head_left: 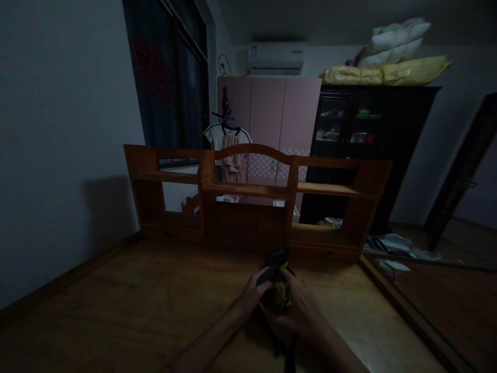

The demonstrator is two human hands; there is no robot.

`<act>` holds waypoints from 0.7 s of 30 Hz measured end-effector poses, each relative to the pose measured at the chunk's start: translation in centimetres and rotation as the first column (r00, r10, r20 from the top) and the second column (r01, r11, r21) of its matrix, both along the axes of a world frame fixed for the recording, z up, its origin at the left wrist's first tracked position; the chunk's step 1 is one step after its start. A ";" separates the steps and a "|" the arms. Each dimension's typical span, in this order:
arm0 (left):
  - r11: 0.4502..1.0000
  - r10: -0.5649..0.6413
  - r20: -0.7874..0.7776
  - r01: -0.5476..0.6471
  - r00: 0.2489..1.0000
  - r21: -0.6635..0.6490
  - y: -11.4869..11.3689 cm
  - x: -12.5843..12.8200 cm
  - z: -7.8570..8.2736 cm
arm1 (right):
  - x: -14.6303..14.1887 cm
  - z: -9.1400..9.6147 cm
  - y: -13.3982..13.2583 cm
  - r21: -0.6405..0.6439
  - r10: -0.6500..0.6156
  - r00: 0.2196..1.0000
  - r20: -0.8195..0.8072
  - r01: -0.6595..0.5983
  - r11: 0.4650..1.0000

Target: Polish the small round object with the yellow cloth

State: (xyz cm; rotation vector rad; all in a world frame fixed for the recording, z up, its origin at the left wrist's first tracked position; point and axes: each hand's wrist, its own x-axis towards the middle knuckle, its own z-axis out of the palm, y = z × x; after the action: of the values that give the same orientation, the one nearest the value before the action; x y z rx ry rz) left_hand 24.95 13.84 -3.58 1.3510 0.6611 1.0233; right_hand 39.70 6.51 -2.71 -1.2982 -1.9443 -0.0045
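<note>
Both my hands are closed around a small dark object [276,290] with a yellowish body and a black top, held low over a wooden desk [135,300]. My left hand [252,296] grips its left side with fingers reaching the black top. My right hand [305,311] wraps the right side. A dark strap or cord hangs below it toward me. The room is dim, so I cannot make out what the object is.
A wooden shelf unit [252,191] stands at the desk's back edge. Beyond it are hanging clothes [229,150], a pink wardrobe [287,119], a dark cabinet [368,140] topped with bedding, and an air conditioner [276,56]. Clutter lies on the floor at right.
</note>
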 end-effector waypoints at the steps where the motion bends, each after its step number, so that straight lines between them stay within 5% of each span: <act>1: 1.000 0.001 0.007 -0.001 1.000 -0.006 0.0 0.0 0.0 | -0.1 0.0 0.0 0.034 -0.017 1.000 0.007 0.017 0.999; 8: 0.995 -0.033 0.024 0.035 0.999 -0.096 -0.3 0.0 0.5 | 0.0 1.0 0.1 0.120 -0.085 0.996 0.034 0.080 0.990; 15: 0.983 -0.023 0.029 0.028 0.999 -0.181 0.1 0.6 -0.9 | 1.1 0.7 0.6 0.154 -0.195 0.980 0.032 0.188 0.970; 21: 0.988 -0.087 0.011 0.088 0.996 -0.124 0.6 0.7 -1.4 | 0.7 0.8 0.5 0.119 -0.183 0.982 0.051 0.176 0.977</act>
State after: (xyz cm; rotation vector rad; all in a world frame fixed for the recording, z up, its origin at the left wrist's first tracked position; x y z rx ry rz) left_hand 25.66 14.41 -5.02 1.2566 0.6451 0.9008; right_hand 40.37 7.05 -1.95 -1.4076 -1.8423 -0.2445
